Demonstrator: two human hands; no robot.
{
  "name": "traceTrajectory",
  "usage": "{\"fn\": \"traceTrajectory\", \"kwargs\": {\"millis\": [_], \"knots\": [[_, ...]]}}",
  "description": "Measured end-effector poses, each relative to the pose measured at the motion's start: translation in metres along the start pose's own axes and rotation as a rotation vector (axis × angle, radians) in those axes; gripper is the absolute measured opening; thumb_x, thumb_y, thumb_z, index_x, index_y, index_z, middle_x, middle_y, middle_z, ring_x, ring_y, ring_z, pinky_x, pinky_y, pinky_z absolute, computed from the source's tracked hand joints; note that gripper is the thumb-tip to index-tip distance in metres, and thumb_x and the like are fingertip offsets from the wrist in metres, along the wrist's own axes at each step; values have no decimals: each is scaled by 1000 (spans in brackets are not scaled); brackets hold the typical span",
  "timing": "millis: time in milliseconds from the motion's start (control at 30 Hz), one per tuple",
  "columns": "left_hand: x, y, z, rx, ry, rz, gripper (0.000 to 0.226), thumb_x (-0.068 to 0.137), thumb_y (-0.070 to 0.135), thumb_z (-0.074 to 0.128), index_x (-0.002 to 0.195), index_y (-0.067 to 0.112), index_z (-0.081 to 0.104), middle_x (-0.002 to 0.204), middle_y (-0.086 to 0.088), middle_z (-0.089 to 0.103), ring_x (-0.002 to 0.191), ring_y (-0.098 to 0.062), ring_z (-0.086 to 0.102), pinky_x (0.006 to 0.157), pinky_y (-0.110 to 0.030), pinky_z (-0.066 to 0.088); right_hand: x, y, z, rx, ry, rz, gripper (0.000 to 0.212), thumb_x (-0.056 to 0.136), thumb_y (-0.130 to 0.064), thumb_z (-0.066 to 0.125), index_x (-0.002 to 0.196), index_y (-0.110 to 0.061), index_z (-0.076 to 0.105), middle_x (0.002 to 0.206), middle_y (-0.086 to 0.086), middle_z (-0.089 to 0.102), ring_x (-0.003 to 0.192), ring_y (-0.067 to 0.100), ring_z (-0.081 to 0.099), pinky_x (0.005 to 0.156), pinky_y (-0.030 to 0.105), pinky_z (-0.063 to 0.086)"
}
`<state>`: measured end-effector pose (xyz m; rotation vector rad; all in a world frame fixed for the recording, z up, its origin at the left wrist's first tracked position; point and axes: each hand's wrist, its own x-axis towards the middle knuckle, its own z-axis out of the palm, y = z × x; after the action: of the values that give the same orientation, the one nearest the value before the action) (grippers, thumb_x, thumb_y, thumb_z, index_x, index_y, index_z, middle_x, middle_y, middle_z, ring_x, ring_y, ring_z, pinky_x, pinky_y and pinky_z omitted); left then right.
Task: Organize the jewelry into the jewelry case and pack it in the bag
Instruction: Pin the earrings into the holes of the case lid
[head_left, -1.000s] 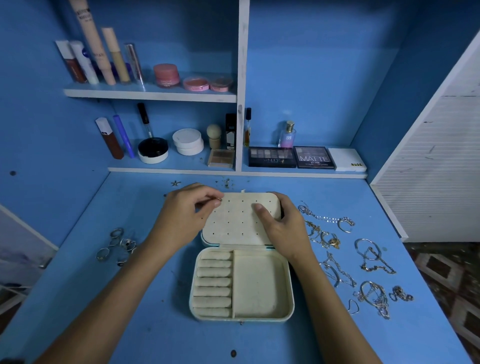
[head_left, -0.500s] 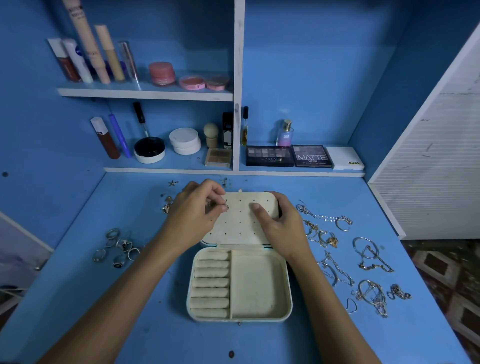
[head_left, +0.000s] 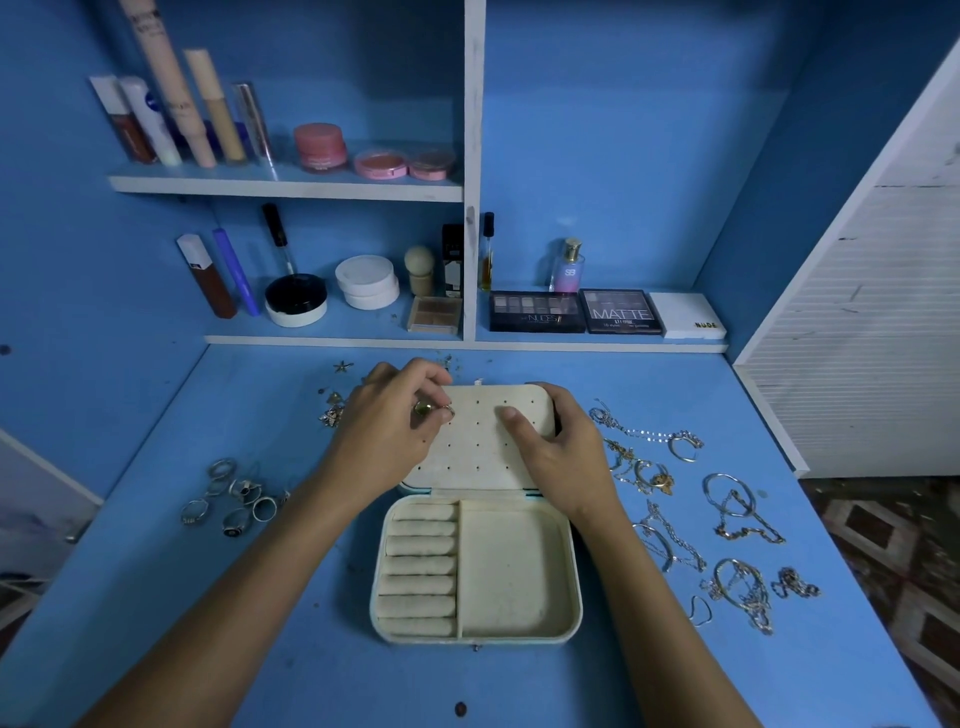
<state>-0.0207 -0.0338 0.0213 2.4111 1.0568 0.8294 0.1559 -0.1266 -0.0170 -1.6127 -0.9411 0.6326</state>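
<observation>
Earring (head_left: 448, 411) in fingertips indistinct

Home dressing corner, a blue vanity desk (head_left: 156, 597) with built-in white shelves (head_left: 291, 186). Above the desk: tube cosmetics (head_left: 171, 104) and pink jars (head_left: 319, 147) on the upper shelf; below that, eyeshadow palettes (head_left: 621, 310), a perfume bottle (head_left: 567, 267) and powder compacts (head_left: 366, 282). On the desk: loose rings (head_left: 234, 499) at left, chains and bangles (head_left: 727, 509) at right. Patterned floor tiles (head_left: 893, 545) right of the desk.
</observation>
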Motion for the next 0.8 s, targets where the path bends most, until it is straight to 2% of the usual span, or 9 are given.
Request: {"fn": "traceTrajectory", "kwargs": {"millis": [333, 467, 600, 667, 800], "knots": [[1, -3, 1, -18, 29, -6, 30, 85, 19, 75, 110, 23, 60, 90, 20, 67, 91, -1, 43, 77, -28, 40, -1, 0, 0, 10, 0, 5, 34, 88, -42, 73, 118, -30, 62, 102, -17, 71, 94, -2, 66, 88, 31, 56], [0, -7, 4, 1, 83, -21, 32, 81, 25, 79, 108, 23, 62, 98, 13, 65, 97, -9, 45, 79, -31, 44, -1, -1, -1, 2, 2, 4, 35, 88, -42, 73, 119, -29, 62, 102, -17, 70, 94, -3, 65, 86, 26, 55], [-2, -10, 6, -5, 88, -4, 27, 83, 24, 77, 107, 22, 65, 102, 14, 61, 100, -10, 45, 83, -31, 42, -1, -1, -1, -4, 4, 7, 34, 89, -41, 73, 119, -29, 62, 101, -18, 70, 93, -5, 64, 83, 18, 53], [-2, -13, 7, 32, 103, 22, 21, 84, 26, 76, 103, 23, 70, 102, 15, 58, 100, -12, 44, 84, -28, 38, 0, 0, -1, -5, 5, 6, 35, 88, -41, 73, 119, -29, 62, 102, -18, 70, 94, -5, 64, 84, 18, 53], [-2, -17, 10, 103, 98, 50, 13, 84, 35, 68, 90, 27, 77, 110, 10, 60, 102, -17, 43, 84, -35, 39, 0, 0, -1, -14, 6, 1, 38, 88, -41, 73, 121, -28, 61, 104, -18, 69, 96, -6, 63, 85, 17, 52]]}}
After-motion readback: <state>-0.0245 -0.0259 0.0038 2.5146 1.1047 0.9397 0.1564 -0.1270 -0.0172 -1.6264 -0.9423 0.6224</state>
